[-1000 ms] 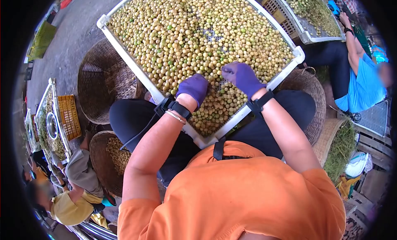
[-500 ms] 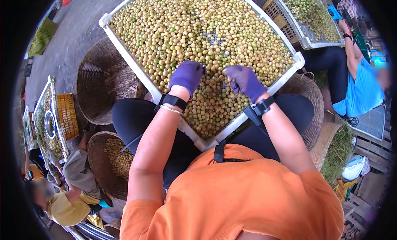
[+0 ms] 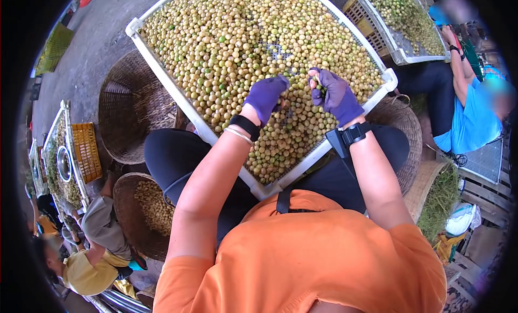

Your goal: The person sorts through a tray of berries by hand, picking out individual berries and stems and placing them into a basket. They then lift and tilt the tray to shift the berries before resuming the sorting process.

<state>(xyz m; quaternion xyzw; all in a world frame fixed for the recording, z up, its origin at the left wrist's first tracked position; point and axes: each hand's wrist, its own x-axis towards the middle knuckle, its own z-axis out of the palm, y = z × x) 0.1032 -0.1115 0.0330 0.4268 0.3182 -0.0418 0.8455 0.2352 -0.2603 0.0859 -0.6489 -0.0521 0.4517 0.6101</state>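
A white-rimmed mesh tray (image 3: pixel 167 89) rests across my lap, spread with small round yellow-green fruits (image 3: pixel 226 43). My left hand (image 3: pixel 267 99), in a purple glove with bare fingertips, is curled low over the fruits near the tray's middle; what its fingers hold, if anything, is hidden. Facing it, a short gap to the right, my right hand (image 3: pixel 337 97) wears the same kind of glove. Its fingers are closed around green fruit (image 3: pixel 322 90), held just above the layer.
On the left stand a large wicker basket (image 3: pixel 121 105) and a smaller basket (image 3: pixel 125 202) with pale fruits inside. Another wicker basket (image 3: pixel 404 135) is by my right knee, near one holding green stems (image 3: pixel 440 202). A co-worker in blue (image 3: pixel 472 121) sits beside another fruit tray (image 3: pixel 399 49).
Both hands have shifted right over the tray, the left one most. The right fingers now show green fruit in them. The co-worker on the right has moved slightly.
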